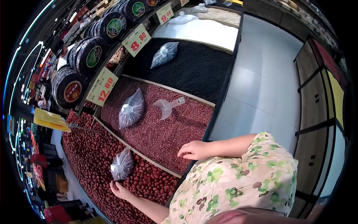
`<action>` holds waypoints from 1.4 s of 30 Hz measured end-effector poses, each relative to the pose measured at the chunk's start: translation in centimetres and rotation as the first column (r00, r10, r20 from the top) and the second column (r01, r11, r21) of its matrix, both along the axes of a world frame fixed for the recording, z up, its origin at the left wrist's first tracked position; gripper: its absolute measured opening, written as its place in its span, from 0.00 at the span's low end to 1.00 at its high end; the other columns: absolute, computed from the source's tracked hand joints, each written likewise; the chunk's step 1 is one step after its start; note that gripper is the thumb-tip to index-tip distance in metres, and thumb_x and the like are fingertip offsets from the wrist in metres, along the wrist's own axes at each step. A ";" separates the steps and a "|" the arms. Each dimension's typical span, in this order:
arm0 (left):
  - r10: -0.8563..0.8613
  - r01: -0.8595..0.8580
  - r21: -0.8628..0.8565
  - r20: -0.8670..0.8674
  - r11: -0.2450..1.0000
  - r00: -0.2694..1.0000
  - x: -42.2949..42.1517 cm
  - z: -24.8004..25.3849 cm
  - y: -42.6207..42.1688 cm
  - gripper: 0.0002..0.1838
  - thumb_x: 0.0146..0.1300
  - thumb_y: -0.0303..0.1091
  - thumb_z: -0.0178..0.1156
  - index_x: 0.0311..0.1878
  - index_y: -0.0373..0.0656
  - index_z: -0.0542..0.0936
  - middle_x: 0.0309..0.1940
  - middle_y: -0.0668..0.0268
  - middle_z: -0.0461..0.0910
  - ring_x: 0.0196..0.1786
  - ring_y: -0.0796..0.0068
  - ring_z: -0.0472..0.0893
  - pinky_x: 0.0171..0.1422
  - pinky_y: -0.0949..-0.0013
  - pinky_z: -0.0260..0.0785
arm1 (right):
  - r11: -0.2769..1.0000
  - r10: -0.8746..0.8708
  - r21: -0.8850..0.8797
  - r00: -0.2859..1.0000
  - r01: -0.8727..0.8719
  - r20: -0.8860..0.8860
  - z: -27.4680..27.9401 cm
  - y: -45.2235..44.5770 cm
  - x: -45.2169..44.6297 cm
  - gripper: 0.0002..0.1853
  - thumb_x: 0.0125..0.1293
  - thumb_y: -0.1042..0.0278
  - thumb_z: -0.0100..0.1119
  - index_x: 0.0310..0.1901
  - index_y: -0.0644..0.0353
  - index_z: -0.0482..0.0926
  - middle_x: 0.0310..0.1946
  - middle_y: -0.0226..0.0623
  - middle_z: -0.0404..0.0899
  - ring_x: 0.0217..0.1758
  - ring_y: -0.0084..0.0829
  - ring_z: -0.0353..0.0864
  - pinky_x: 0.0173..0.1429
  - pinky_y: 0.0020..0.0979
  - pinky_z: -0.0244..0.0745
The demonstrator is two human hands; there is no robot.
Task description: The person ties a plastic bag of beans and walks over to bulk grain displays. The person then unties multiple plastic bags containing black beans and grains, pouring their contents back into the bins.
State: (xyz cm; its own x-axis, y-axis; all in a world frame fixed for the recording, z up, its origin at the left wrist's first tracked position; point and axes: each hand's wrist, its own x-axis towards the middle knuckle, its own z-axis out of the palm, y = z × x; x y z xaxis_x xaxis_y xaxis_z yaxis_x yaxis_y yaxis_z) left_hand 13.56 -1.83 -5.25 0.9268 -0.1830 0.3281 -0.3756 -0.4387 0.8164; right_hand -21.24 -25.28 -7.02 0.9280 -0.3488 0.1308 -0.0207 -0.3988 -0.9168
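Observation:
My left hand (120, 190) is over a bin of dried red dates (153, 181), its fingers apart and holding nothing. Just above its fingertips lies a crumpled clear plastic bag (122, 166) with a white round knob. Over the near edge of a bin of small red beans (179, 130) is my right hand (194, 150), fingers loosely stretched and nothing seen in them. Farther in on the beans rest a clear plastic scoop (166, 108) and another clear bag (132, 108) with a white knob.
A divider (138, 151) separates dates and beans. Beyond are black beans (190, 67) with a clear bag (165, 54), then white grain (201, 30). Price signs (102, 86) and round wrapped packages (72, 91) line the left. A tiled aisle (257, 93) and cabinets (317, 123) are at right.

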 end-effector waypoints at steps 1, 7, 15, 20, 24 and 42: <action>0.091 -0.092 0.054 0.016 0.994 0.996 -0.7 -0.2 1.4 0.17 0.64 0.35 0.53 0.54 0.38 0.74 0.53 0.58 0.74 0.54 0.65 0.73 0.57 0.63 0.66 | 1.000 0.029 -0.004 0.999 -0.029 -0.014 0.1 -0.5 -0.2 0.12 0.61 0.67 0.53 0.46 0.57 0.77 0.40 0.38 0.79 0.40 0.36 0.80 0.44 0.34 0.74; 0.527 -0.525 0.348 0.097 0.777 0.844 -7.5 -2.8 12.8 0.18 0.60 0.33 0.54 0.53 0.39 0.74 0.52 0.55 0.73 0.57 0.58 0.71 0.60 0.59 0.64 | 0.969 0.244 -0.009 0.966 -0.246 -0.078 -0.7 -4.0 -0.6 0.13 0.61 0.66 0.53 0.46 0.56 0.77 0.42 0.40 0.79 0.45 0.39 0.79 0.49 0.35 0.74; 0.838 -0.670 0.640 0.073 0.376 0.541 -26.2 -11.7 20.6 0.19 0.50 0.29 0.56 0.48 0.34 0.76 0.50 0.46 0.74 0.55 0.49 0.71 0.60 0.56 0.63 | 0.885 0.455 -0.056 0.883 -0.463 -0.112 -1.4 -7.9 0.5 0.12 0.61 0.65 0.55 0.46 0.55 0.78 0.42 0.38 0.79 0.43 0.38 0.80 0.48 0.34 0.75; 0.694 -0.111 0.734 -0.565 0.669 0.445 -32.8 -25.2 25.5 0.25 0.55 0.42 0.56 0.50 0.30 0.75 0.48 0.41 0.75 0.53 0.49 0.75 0.58 0.59 0.66 | 0.856 0.484 -0.180 0.874 -0.484 -0.049 -0.9 -9.5 -0.2 0.11 0.61 0.65 0.54 0.45 0.55 0.78 0.40 0.38 0.79 0.42 0.38 0.80 0.47 0.34 0.75; 0.484 0.005 0.529 -0.780 0.849 0.397 -32.6 -22.8 21.7 0.22 0.56 0.37 0.57 0.51 0.33 0.74 0.47 0.46 0.75 0.52 0.56 0.74 0.58 0.63 0.65 | 0.927 0.343 -0.131 0.936 -0.351 -0.084 -1.2 -10.9 -3.7 0.11 0.60 0.67 0.55 0.45 0.56 0.78 0.38 0.39 0.79 0.41 0.38 0.80 0.45 0.34 0.75; -0.127 0.457 0.157 -0.838 0.876 0.531 -43.3 0.3 2.0 0.26 0.52 0.29 0.65 0.55 0.33 0.71 0.43 0.57 0.78 0.44 0.69 0.77 0.51 0.71 0.68 | 0.353 -0.687 -0.622 -0.258 0.699 -0.680 -25.7 -10.6 -59.9 0.13 0.58 0.67 0.49 0.38 0.66 0.79 0.38 0.55 0.79 0.45 0.49 0.79 0.50 0.45 0.72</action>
